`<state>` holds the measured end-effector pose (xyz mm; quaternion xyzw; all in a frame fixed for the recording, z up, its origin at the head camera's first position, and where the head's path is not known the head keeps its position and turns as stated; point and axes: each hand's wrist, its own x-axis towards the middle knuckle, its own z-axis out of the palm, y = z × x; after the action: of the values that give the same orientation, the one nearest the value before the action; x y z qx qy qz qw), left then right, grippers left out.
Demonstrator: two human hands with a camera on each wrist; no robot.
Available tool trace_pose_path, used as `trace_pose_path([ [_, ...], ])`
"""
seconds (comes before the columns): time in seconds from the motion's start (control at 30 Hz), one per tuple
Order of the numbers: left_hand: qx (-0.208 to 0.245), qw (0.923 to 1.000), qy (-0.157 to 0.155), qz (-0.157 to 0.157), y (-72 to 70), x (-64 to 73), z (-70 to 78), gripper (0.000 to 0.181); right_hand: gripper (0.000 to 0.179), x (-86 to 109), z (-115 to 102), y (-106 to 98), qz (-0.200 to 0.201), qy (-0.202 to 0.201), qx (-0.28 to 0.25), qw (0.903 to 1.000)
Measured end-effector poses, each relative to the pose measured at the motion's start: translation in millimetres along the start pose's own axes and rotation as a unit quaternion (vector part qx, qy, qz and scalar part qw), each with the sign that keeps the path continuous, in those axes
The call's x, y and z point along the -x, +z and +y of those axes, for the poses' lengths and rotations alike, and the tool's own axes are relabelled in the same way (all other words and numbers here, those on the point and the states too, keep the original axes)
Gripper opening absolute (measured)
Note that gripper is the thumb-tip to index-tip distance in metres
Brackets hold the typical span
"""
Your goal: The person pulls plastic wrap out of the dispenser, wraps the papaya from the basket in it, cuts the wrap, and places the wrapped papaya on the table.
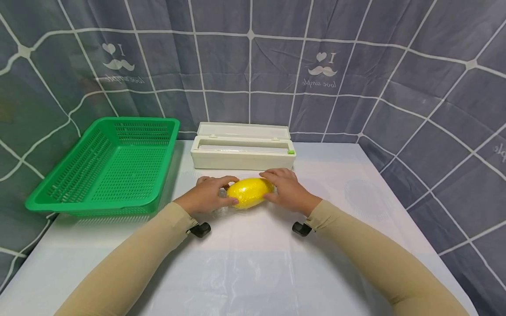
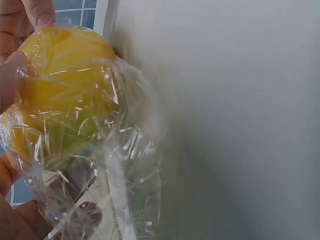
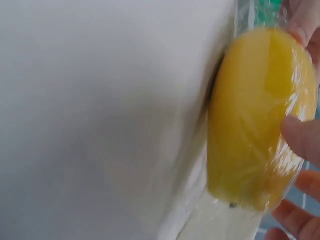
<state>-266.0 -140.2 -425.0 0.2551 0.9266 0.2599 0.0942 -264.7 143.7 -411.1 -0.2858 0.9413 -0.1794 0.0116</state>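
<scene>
A yellow oval fruit (image 1: 250, 193), wrapped in shiny clear plastic film, lies between the two hands over the middle of the table. My left hand (image 1: 209, 193) holds its left end, thumb on the near side and fingers behind. At the right end, my right hand (image 1: 288, 188) grips it the same way, its thumb (image 3: 302, 137) pressing the wrapped side. Loose crumpled film (image 2: 137, 142) sticks out at the left end in the left wrist view, while the film lies smoother over the fruit in the right wrist view.
Just behind the hands stands a white cling film dispenser box (image 1: 243, 160) with its lid (image 1: 243, 130) raised and a green slider (image 1: 291, 152). A green plastic basket (image 1: 156, 204) sits at the left. Grey checked curtain (image 1: 276, 57) surrounds the white table (image 1: 253, 281).
</scene>
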Motion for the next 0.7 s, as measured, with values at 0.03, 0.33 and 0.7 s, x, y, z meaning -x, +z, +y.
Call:
trace_pose_path([
  [0.03,0.0,1.0,-0.002,0.0,0.2,0.4,0.7,0.065,0.063,1.5,-3,1,0.012,0.001,0.004,0.9999],
  [0.33,-0.022,0.9993,-0.028,0.007,3.0,4.1,11.0,0.067,0.05,16.0,-29,11,0.034,0.009,0.013,0.9993],
  [0.7,-0.042,0.9974,-0.047,-0.035,8.8,19.6,25.7,0.089,0.078,13.5,-30,22,-0.006,0.019,-0.001,0.9998],
])
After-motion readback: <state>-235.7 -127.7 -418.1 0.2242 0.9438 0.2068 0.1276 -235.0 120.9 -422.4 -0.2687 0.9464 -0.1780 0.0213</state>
